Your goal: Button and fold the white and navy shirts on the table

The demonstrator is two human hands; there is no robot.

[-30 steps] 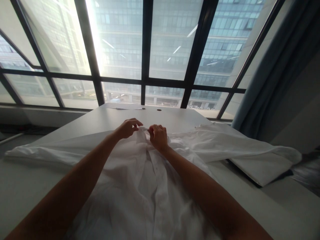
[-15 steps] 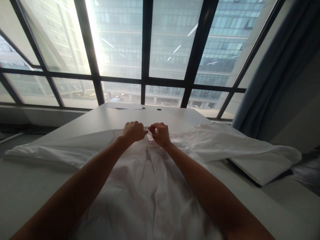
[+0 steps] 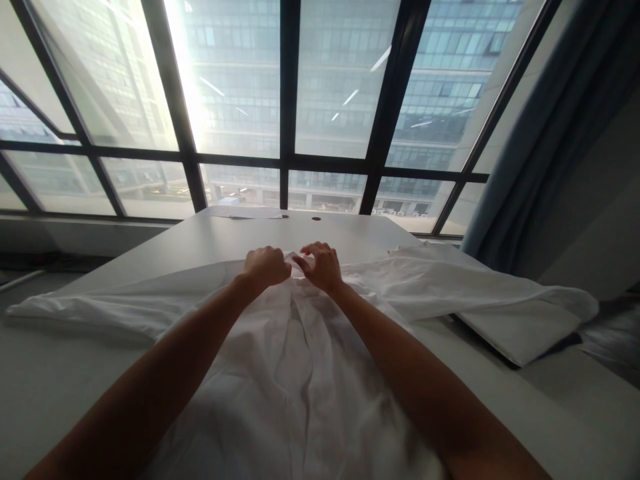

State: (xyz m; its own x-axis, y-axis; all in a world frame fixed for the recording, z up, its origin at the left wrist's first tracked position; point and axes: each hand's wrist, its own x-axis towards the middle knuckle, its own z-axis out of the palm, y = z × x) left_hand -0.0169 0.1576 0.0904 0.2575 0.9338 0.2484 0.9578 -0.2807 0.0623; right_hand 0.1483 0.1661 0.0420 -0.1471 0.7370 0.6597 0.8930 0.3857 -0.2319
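Note:
A white shirt [image 3: 295, 373] lies spread on a grey table [image 3: 60, 373], sleeves stretched out to both sides. My left hand [image 3: 266, 266] is a closed fist gripping the shirt's collar at the far end. Right beside it, my right hand [image 3: 323, 265] pinches the same collar with curled fingers. Both forearms reach out over the shirt's body.
The shirt's right sleeve [image 3: 500, 300] hangs over the table's right edge. A large window with dark frames [image 3: 287, 160] stands behind the table. A blue-grey curtain [image 3: 550, 133] hangs at the right. Two small dark holes [image 3: 316, 218] mark the table's far end.
Both hands slid a little farther away along the collar and came closer together. The left hand went from a pinch to a fist.

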